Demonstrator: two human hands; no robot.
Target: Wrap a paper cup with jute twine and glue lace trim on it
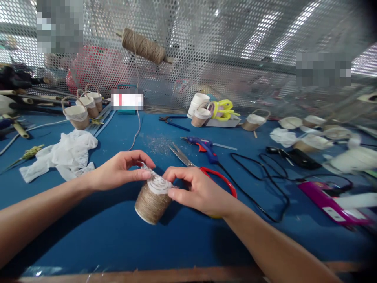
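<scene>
Between my hands is a small cup wrapped in brown twine (pixel 153 202), tilted, with white lace (pixel 159 184) around its upper part. My left hand (pixel 126 169) pinches the rim on its left side. At the right side of the lace, my right hand (pixel 194 186) grips the edge with thumb and fingers. Just beyond the right hand lie scissors (pixel 183 155) with red handles, partly covered by that hand. A blue glue gun (pixel 203 147) rests behind them, and a crumpled heap of white lace fabric (pixel 69 153) lies left of my left hand.
Twine-wrapped baskets (pixel 77 117) stand at the back left. Pliers (pixel 175 123), white cups (pixel 198 104) and a yellow coil (pixel 222 110) sit at the back. A black cord (pixel 265 188) loops toward a purple power strip (pixel 330 204). A twine spool (pixel 143 45) hangs on the mesh.
</scene>
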